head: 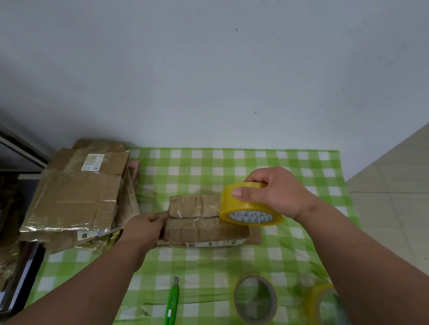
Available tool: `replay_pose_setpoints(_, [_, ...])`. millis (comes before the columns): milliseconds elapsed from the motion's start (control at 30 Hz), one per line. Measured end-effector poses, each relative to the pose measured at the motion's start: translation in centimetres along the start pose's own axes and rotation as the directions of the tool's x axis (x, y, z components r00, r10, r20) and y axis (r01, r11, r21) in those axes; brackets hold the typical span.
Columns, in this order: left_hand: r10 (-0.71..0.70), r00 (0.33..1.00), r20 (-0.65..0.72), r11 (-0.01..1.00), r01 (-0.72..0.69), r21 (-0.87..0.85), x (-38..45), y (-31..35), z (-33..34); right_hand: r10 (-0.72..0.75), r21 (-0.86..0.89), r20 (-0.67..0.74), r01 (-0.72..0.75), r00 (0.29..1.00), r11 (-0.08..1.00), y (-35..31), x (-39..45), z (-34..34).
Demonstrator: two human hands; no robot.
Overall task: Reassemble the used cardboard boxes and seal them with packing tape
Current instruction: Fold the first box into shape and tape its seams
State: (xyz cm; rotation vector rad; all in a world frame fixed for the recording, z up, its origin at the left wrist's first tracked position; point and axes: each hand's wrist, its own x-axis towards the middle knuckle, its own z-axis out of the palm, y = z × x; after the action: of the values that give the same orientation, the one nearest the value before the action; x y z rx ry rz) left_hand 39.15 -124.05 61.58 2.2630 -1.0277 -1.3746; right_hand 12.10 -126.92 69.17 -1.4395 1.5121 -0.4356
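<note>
The box [202, 220] lies near the middle of the counter [276, 159], which wears a green-and-white checked cloth and butts against a pale wall [192, 55] at its far edge. The left hand [146, 231] grips the box's left end, fingers curled over it. The right hand [272, 192] grips a yellow tape roll [247, 207] with thumb on top, holding it tilted at the box's right end, touching or just above the top (which of the two cannot be told).

At the far left corner a stack of flattened cardboard [75, 198] overhangs the counter's left edge, just beside the box's left end. The right edge of the counter drops to a tiled floor [412, 203]. Between the box and the wall is a strip of bare cloth; nearer the person there is more bare cloth, broken by a green knife [170, 307], a spent tape core [254, 300] and a second yellow roll [325, 312], partly hidden by the right forearm.

A white label on the top sheet of the stack carries digits, too blurred to read. The held roll's core shows a repeated green triangle pattern. A label strip runs along the box's near side, its print unreadable.
</note>
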Motion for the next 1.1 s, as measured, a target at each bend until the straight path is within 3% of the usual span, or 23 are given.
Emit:
replay_pose_setpoints(200, [-0.066,0.988,0.136,0.997,0.072,-0.041,-0.8,0.1,-0.7,-0.017,0.012,0.015,0.017,1.000,1.000,-0.2,0.1,0.4])
replay_pose_setpoints(333, [-0.046,0.994,0.103,0.998,0.040,0.051,-0.3,-0.1,-0.4,-0.043,-0.014,0.000,0.043,0.999,0.999,-0.1,0.0,0.5])
replay_pose_setpoints(400, [0.094,0.995,-0.018,0.964,-0.086,0.252,-0.3,-0.1,0.1,-0.050,-0.015,0.004,0.050,0.999,0.999,-0.1,0.0,0.7])
replay_pose_setpoints(467, [0.377,0.919,-0.113,0.852,-0.297,0.431,-0.7,-0.2,0.4,-0.040,-0.011,0.009,0.041,0.999,0.999,0.0,0.0,0.9])
replay_pose_setpoints(533, [0.607,0.795,0.001,0.661,-0.506,0.554,-1.0,-0.4,0.9,-0.031,-0.020,0.004,0.032,0.999,0.999,0.3,0.0,1.0])
replay_pose_setpoints(567, [0.643,0.761,0.085,0.597,-0.567,0.567,-1.1,-0.6,1.2,-0.033,-0.019,-0.003,0.033,0.999,0.999,0.4,-0.1,1.0])
replay_pose_setpoints(600, [0.625,0.767,0.142,0.597,-0.588,0.547,-1.0,-0.7,1.5,-0.034,-0.006,-0.010,0.034,0.999,0.999,0.4,-0.1,1.0])
replay_pose_setpoints(700, [0.456,0.855,0.246,0.765,-0.518,0.383,-1.2,-1.2,2.1,-0.030,0.041,-0.018,0.030,0.999,0.999,0.7,-0.2,0.8])
replay_pose_setpoints(800, [0.330,0.923,0.199,0.933,-0.351,0.080,-1.2,-1.3,2.2,-0.025,0.049,-0.007,0.025,1.000,0.998,1.0,-0.2,0.7])
replay_pose_setpoints(867, [0.242,0.954,0.178,0.970,-0.237,-0.051,-0.9,-0.9,1.8,-0.017,0.073,-0.007,0.018,1.000,0.997,1.3,-0.2,0.7])
replay_pose_setpoints(933, [0.189,0.969,0.162,0.982,-0.183,-0.052,-0.6,-0.5,1.7,-0.005,0.109,-0.003,0.005,1.000,0.994,1.4,-0.3,0.8])
replay_pose_setpoints(1100, [0.382,0.913,0.145,0.897,-0.404,0.182,-1.0,-0.5,2.7,0.019,0.122,0.020,-0.022,1.000,0.992,1.3,-0.3,0.6])
